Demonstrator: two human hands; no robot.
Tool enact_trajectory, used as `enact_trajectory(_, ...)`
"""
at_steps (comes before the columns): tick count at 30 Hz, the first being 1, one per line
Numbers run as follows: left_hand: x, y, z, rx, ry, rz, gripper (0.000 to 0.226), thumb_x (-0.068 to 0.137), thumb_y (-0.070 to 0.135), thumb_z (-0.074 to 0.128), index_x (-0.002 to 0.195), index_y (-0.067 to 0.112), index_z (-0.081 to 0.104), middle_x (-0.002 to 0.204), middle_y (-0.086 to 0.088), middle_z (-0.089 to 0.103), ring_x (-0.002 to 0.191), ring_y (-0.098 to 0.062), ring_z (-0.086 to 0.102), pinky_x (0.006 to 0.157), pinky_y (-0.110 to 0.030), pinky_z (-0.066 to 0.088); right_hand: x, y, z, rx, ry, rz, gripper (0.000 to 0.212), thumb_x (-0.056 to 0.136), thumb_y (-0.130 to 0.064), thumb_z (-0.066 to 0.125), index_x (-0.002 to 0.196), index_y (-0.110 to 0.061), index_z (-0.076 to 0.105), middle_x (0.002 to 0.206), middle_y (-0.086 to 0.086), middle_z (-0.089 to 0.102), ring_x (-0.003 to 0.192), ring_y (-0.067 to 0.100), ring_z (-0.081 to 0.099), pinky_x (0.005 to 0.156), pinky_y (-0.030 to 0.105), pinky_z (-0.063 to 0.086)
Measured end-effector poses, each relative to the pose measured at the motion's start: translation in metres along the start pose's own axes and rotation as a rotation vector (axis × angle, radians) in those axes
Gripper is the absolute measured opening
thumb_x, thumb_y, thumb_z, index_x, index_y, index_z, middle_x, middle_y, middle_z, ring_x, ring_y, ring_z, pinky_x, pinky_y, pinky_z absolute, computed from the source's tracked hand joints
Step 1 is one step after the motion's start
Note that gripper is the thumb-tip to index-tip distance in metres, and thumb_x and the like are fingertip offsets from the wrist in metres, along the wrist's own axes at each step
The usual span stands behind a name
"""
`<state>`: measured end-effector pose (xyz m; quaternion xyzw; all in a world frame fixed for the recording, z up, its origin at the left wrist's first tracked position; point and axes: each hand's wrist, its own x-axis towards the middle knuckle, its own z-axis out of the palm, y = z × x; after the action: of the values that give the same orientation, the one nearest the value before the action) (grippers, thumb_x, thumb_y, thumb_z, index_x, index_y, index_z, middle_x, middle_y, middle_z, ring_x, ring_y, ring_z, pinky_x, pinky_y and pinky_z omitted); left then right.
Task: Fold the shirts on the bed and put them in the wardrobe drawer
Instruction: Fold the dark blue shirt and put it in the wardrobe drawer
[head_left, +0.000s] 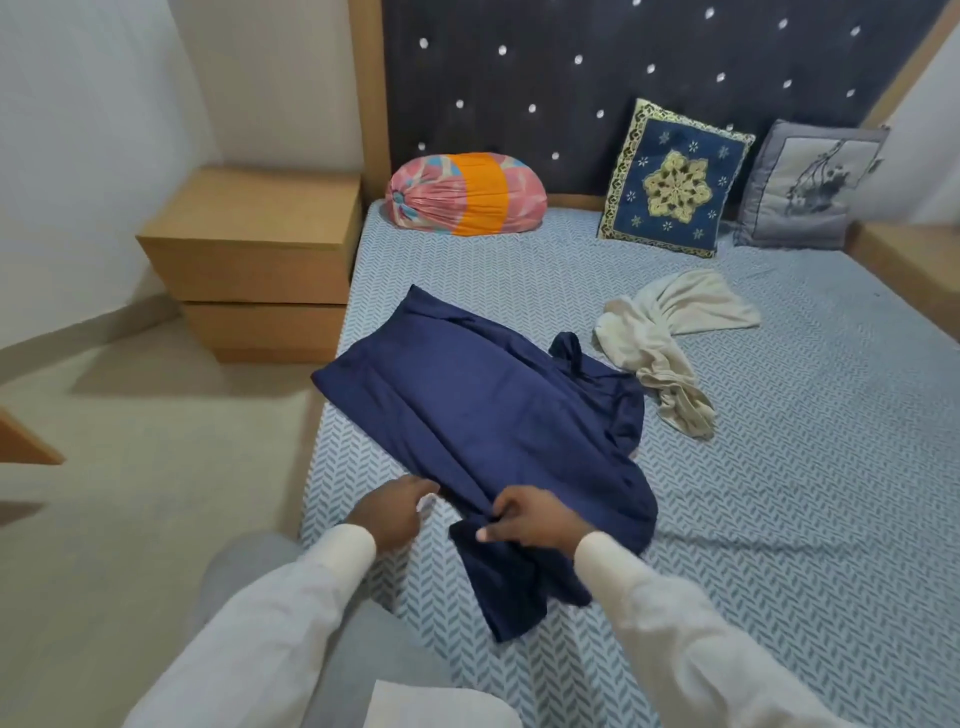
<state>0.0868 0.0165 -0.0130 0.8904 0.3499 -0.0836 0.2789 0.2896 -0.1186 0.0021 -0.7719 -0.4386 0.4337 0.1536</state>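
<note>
Navy shirt (467, 405) lies spread on the bed (779, 467), close to its left edge, body mostly flat, 1 sleeve trailing toward the person at the near end. Right hand (530, 519) is on it, fingers and thumb curled round a bunch of cloth where that sleeve meets the body. Left hand (395, 512) sits at the shirt's near edge, fingertips against the fabric; pinching or only touching, I cannot tell.

This looks thin, soft and light: it will sag and crease from any single grip and slide a little on the sheet. Best taken at 2 points along a seam or shoulder, then smoothed flat after each fold.

Just beyond, to the right, cream shirt (670, 332) waits crumpled and twisted, touching the navy one's far corner or nearly so. At the headboard (571, 78): a bolster (462, 192) and 2 cushions (675, 179). A nightstand (254, 244) stands left of the bed.
</note>
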Motion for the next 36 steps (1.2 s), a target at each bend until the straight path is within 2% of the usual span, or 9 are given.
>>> enact_trajectory(5, -0.007, -0.013, 0.0, -0.002, -0.048, -0.025, 0.074, 0.089, 0.011, 0.05, 0.155, 0.031, 0.021, 0.156, -0.001, 0.033, 0.138, -0.021, 0.037, 0.107, -0.032, 0.037, 0.014, -0.014, 0.049, -0.51, 0.296, -0.063, 0.048, 0.083, -0.045, 0.061, 0.123, -0.022, 0.046, 0.122, 0.004, 0.047, 0.113, 0.031, 0.046, 0.08, 0.04, 0.047)
enact_trajectory(10, -0.007, -0.003, 0.005, 0.05, 0.097, -0.016, 0.09, 0.085, 0.014, 0.057, 0.155, 0.038, 0.006, 0.163, -0.006, 0.001, 0.15, -0.027, 0.009, 0.113, -0.04, 0.033, 0.014, -0.027, 0.023, -0.252, 0.162, -0.179, 0.037, 0.084, -0.006, 0.051, 0.116, -0.016, 0.066, 0.12, 0.005, 0.067, 0.111, 0.025, 0.061, 0.089, 0.027, 0.046)
enact_trajectory(13, 0.003, 0.004, -0.002, 0.16, 0.25, 0.132, 0.074, 0.077, 0.02, 0.057, 0.148, 0.029, 0.037, 0.159, -0.01, 0.022, 0.149, -0.032, 0.013, 0.117, -0.051, 0.022, -0.006, -0.04, -0.004, -0.061, 0.001, -0.302, 0.033, 0.085, 0.001, 0.044, 0.097, -0.014, 0.07, 0.097, 0.004, 0.07, 0.09, 0.016, 0.063, 0.078, 0.026, 0.045)
enact_trajectory(16, 0.01, 0.011, -0.017, 0.136, 0.376, 0.221, 0.034, 0.074, 0.022, 0.053, 0.107, 0.024, 0.06, 0.113, -0.001, 0.064, 0.119, -0.025, 0.055, 0.115, -0.045, 0.023, -0.029, -0.05, -0.033, 0.183, 0.026, -0.343, 0.022, 0.086, -0.011, 0.044, 0.075, -0.019, 0.061, 0.071, -0.005, 0.057, 0.068, 0.009, 0.05, 0.067, 0.025, 0.037)
enact_trajectory(19, 0.013, 0.003, -0.04, 0.151, 0.484, 0.221, 0.027, 0.071, 0.027, 0.055, 0.097, 0.021, 0.059, 0.088, -0.003, 0.064, 0.088, -0.031, 0.061, 0.088, -0.04, 0.04, -0.044, -0.051, -0.074, 0.237, 0.067, -0.352, 0.028, 0.09, -0.013, 0.059, 0.067, -0.014, 0.045, 0.063, -0.003, 0.037, 0.059, 0.008, 0.033, 0.056, 0.024, 0.026)
enact_trajectory(22, 0.012, -0.017, -0.069, 0.139, 0.557, 0.124, 0.04, 0.065, 0.03, 0.051, 0.102, 0.02, 0.063, 0.092, -0.006, 0.06, 0.089, -0.031, 0.06, 0.073, -0.038, 0.041, -0.05, -0.041, -0.122, 0.03, 0.105, -0.324, 0.026, 0.085, -0.009, 0.07, 0.07, -0.013, 0.048, 0.057, -0.007, 0.037, 0.054, 0.008, 0.03, 0.054, 0.028, 0.024)
enact_trajectory(27, 0.002, 0.001, -0.087, -0.088, 0.428, 0.197, 0.038, 0.068, 0.033, 0.045, 0.102, 0.031, 0.062, 0.097, 0.008, 0.066, 0.091, -0.019, 0.061, 0.074, -0.036, 0.051, -0.05, -0.043, -0.131, 0.007, 0.094, -0.149, 0.041, 0.075, -0.037, 0.084, 0.089, -0.008, 0.057, 0.063, -0.003, 0.055, 0.053, 0.013, 0.054, 0.049, 0.028, 0.045)
enact_trajectory(32, 0.001, 0.047, -0.069, -0.177, 0.345, 0.283, 0.027, 0.068, 0.031, 0.045, 0.091, 0.024, 0.057, 0.086, 0.006, 0.066, 0.079, -0.019, 0.06, 0.064, -0.036, 0.048, -0.017, -0.061, -0.027, -0.062, 0.19, -0.206, 0.072, 0.057, -0.076, 0.077, 0.102, -0.025, 0.054, 0.099, -0.007, 0.061, 0.089, 0.008, 0.062, 0.073, 0.034, 0.057)
enact_trajectory(36, -0.006, 0.051, -0.079, -0.148, 0.396, 0.294, 0.028, 0.071, 0.027, 0.049, 0.096, 0.023, 0.06, 0.088, 0.0, 0.058, 0.083, -0.022, 0.056, 0.071, -0.038, 0.046, 0.0, -0.067, -0.002, 0.044, 0.496, -0.205, 0.025, 0.075, -0.025, 0.067, 0.089, -0.021, 0.047, 0.085, -0.001, 0.06, 0.079, 0.025, 0.06, 0.067, 0.041, 0.047)
